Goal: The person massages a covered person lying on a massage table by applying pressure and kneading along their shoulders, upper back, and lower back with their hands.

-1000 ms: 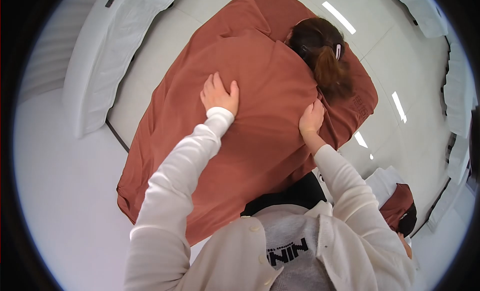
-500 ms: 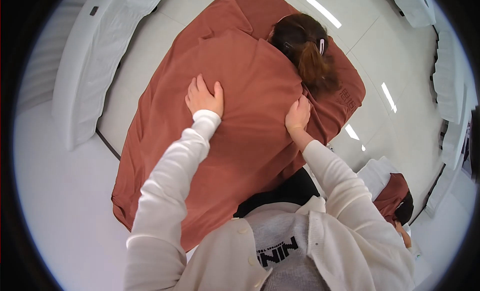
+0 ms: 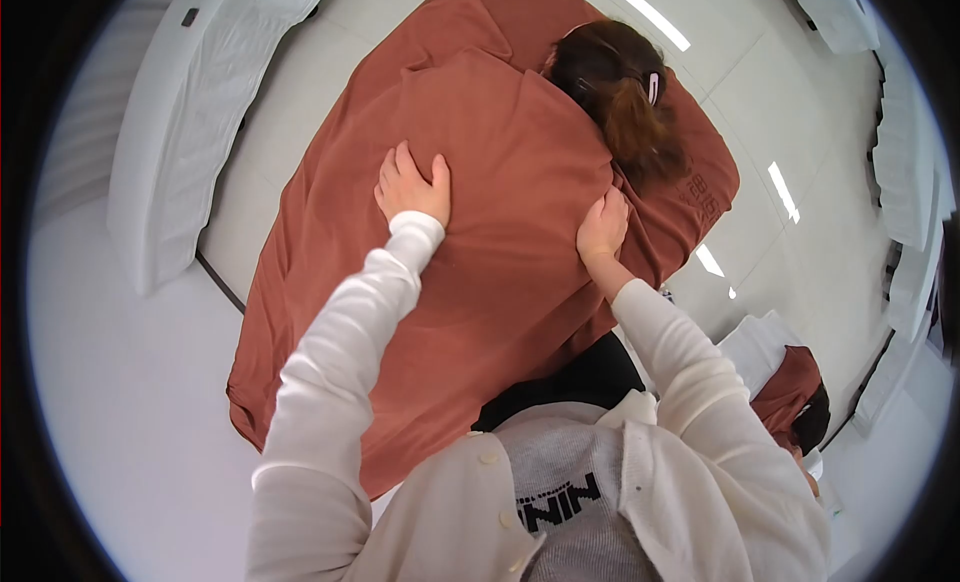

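A person lies face down under a reddish-brown cloth (image 3: 480, 312), with only the back of the head (image 3: 620, 92) and its tied dark hair uncovered. A pale hair clip (image 3: 653, 89) shows in the hair. My left hand (image 3: 412, 190) lies on the covered back, palm down, fingers and thumb apart. On the covered shoulder close to the hair rests my right hand (image 3: 604, 227), its fingers stretched close together over the cloth; the fingertips are partly hidden at the far side. Neither hand holds an object.
White-covered beds (image 3: 185, 132) line the left, with more white covers (image 3: 905, 182) at the right. At lower right, another person (image 3: 805, 422) is partly visible beside a reddish-brown cloth (image 3: 785, 387). Light tiled floor (image 3: 770, 102) lies between.
The whole view has shifted slightly, moving the head and cloth a little right and up in the picture. Both hands keep their places on the cloth.
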Available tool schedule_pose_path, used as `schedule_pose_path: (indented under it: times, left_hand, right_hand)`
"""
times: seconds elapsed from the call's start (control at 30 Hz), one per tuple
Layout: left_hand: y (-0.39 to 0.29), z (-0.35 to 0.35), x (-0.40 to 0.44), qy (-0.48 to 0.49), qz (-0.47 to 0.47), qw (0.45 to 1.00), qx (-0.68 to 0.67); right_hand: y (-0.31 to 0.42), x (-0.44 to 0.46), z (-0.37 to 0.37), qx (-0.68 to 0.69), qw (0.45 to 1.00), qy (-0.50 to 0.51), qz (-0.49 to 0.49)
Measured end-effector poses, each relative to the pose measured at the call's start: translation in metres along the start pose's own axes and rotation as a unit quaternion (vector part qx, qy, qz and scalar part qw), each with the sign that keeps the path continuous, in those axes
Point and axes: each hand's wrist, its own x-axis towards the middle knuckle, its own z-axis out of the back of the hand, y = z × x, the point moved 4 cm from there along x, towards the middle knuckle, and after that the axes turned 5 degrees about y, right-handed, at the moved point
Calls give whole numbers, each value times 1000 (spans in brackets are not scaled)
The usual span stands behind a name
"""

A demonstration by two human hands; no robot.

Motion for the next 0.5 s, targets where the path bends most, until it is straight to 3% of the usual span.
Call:
schedule_pose_path:
  times: [0.1, 0.23, 0.3, 0.37, 0.5]
  left_hand:
    - [2, -1, 29, 72, 71, 992, -76]
    - [-14, -6, 39, 46, 103, 993, -19]
    - [-24, -3, 28, 25, 85, 996, 22]
    - [-24, -8, 8, -53, 13, 995, 84]
    - [-1, 2, -5, -16, -39, 999, -14]
  right_hand:
    - [6, 0, -4, 3, 1000, -11, 2]
    - [4, 4, -2, -11, 999, 22, -30]
    - [-1, -1, -2, -1, 1000, 6, -17]
    - [-5, -1, -4, 10, 1000, -13, -3]
    - [-8, -3, -4, 19, 999, -23, 28]
